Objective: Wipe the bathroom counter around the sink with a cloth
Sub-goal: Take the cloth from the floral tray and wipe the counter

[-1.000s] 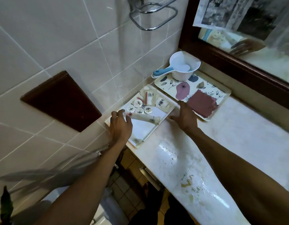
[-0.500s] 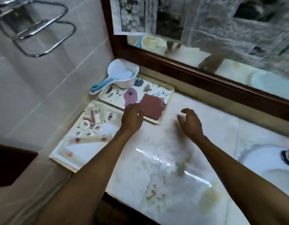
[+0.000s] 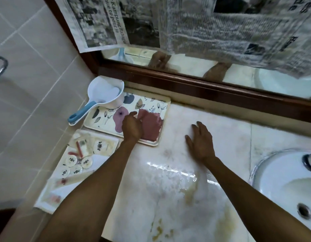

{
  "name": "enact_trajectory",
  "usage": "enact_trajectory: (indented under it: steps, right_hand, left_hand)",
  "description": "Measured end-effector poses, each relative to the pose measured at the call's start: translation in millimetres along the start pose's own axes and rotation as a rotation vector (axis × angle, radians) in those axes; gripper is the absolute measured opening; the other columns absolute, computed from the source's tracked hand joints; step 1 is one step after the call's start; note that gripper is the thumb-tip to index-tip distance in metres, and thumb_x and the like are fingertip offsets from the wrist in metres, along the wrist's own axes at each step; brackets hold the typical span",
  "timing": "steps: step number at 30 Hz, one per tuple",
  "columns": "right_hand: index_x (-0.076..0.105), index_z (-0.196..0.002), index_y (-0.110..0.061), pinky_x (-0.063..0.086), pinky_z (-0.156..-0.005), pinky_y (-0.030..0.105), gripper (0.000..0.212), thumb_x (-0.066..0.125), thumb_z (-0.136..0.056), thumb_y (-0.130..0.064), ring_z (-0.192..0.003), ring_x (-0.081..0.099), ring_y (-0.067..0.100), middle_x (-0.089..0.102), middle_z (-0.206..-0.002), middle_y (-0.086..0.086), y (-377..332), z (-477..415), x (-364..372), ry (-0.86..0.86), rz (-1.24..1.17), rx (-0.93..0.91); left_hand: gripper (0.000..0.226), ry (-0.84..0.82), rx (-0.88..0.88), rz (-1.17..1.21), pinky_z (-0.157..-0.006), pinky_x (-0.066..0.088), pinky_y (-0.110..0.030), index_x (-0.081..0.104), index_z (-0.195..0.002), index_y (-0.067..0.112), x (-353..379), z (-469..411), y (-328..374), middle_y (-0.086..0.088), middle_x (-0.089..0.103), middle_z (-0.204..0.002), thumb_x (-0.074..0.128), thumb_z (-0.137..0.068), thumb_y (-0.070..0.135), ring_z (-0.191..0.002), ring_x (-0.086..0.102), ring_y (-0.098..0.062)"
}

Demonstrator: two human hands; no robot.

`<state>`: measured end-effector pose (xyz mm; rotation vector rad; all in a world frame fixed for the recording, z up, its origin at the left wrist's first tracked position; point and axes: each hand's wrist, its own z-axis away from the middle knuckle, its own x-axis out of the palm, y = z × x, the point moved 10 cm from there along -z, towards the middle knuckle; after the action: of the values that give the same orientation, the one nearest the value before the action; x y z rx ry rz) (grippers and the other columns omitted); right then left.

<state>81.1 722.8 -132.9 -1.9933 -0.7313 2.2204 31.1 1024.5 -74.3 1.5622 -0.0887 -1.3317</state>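
Cloth [image 3: 150, 125], maroon, soft and light, lies flat on floral tray [image 3: 130, 103], frame centre-left | left hand [image 3: 132, 127] pinching its near-left edge | right hand [image 3: 201, 142] spread, empty, on wet bench [image 3: 168, 198] | pinch an edge; it will drape.

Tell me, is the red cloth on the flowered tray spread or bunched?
Spread: the red cloth lies flat on the flowered tray.

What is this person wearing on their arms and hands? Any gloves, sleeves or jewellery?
Nothing shows: the left hand and right hand are bare, with no gloves, rings, watch or bracelets. Both forearms are uncovered to the frame's edge; no sleeve is in view.
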Motion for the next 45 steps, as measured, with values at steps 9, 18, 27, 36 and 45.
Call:
enact_trajectory:
  steps: [9, 18, 27, 36, 45]
  right_hand:
    - [0.044, -0.142, -0.010, 0.031, -0.115, 0.048, 0.085, 0.019, -0.082, -0.064, -0.143, 0.033, 0.035, 0.032, -0.158, 0.017, 13.1, 10.9, -14.0, -0.172, -0.008, 0.076]
    - [0.052, -0.135, -0.008, 0.039, -0.107, 0.045, 0.048, 0.054, -0.097, -0.037, -0.132, 0.047, 0.036, 0.048, -0.145, 0.018, 120.4, 66.3, -80.1, -0.045, 0.060, 0.309]
    - [0.036, -0.146, -0.008, 0.024, -0.114, 0.056, 0.068, 0.035, -0.090, -0.048, -0.147, 0.023, 0.036, 0.024, -0.161, 0.016, 203.3, 140.1, -94.4, 0.041, 0.174, 0.547]
    - [0.025, -0.154, -0.015, 0.013, -0.124, 0.046, 0.061, 0.038, -0.099, -0.039, -0.152, 0.016, 0.022, 0.016, -0.166, 0.006, 210.7, 149.1, -91.1, 0.215, 0.174, 0.577]
    - [0.037, -0.150, -0.013, 0.016, -0.123, 0.046, 0.056, 0.038, -0.098, -0.035, -0.151, 0.022, 0.023, 0.025, -0.163, 0.007, 211.2, 150.4, -98.0, 0.263, 0.154, 0.571]
  left_hand:
    - [0.022, -0.201, 0.399, 0.018, -0.078, 0.054, -0.032, 0.073, -0.111, 0.030, 26.2, 19.1, 97.2, 0.003, 0.070, -0.092, 0.060, -0.094, 0.028, -0.082, 0.066, -0.015]
    - [0.035, -0.443, 0.440, 0.364, -0.071, 0.050, -0.017, 0.070, -0.120, 0.017, 86.1, 63.2, 191.1, 0.003, 0.065, -0.089, 0.075, -0.086, 0.013, -0.074, 0.059, -0.008]
    - [0.059, -0.455, 0.680, -0.204, -0.107, 0.042, -0.041, 0.039, -0.146, 0.018, 177.8, 88.0, 128.6, -0.012, 0.049, -0.140, 0.051, -0.096, 0.047, -0.129, 0.046, -0.031]
    - [0.069, -0.328, 0.941, -0.645, -0.124, 0.010, -0.052, 0.020, -0.160, 0.018, 233.5, 123.4, 110.3, -0.007, 0.018, -0.167, 0.031, -0.103, 0.053, -0.156, 0.010, -0.027]
    - [0.057, -0.595, 1.264, -0.720, -0.123, 0.012, -0.052, 0.008, -0.160, 0.034, 249.3, 144.5, 111.2, 0.011, 0.004, -0.169, 0.027, -0.108, 0.044, -0.156, -0.002, -0.015]
